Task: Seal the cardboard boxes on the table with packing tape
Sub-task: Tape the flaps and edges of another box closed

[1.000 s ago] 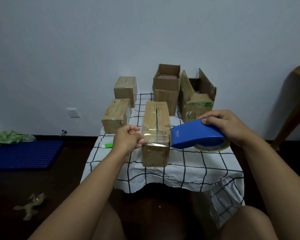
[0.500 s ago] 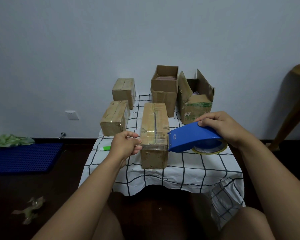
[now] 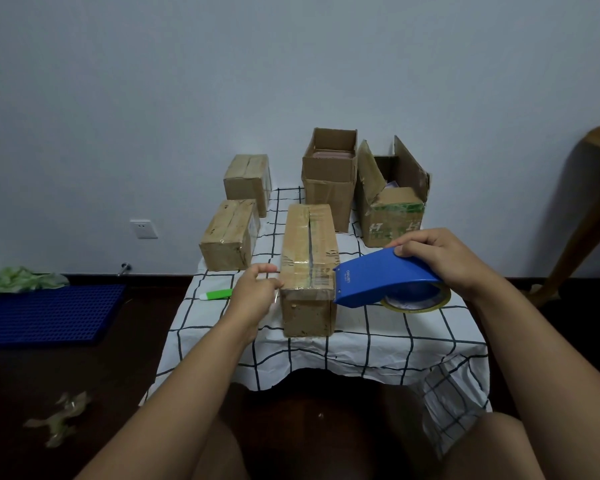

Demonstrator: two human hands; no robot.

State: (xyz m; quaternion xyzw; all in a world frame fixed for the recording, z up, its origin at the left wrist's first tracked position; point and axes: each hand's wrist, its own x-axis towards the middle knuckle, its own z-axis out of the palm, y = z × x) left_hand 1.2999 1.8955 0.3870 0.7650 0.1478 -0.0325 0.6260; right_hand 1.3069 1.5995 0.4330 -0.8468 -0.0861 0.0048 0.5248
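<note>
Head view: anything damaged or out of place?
Yes. The open cardboard box with green print at the table's far right has ragged, torn flaps. Crumpled clear tape scraps lie on the dark floor at lower left.

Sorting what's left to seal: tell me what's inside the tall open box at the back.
The tall open box holds something flat and pinkish near the top. Its walls hide anything beneath that, so the rest of the contents cannot be seen.
</note>
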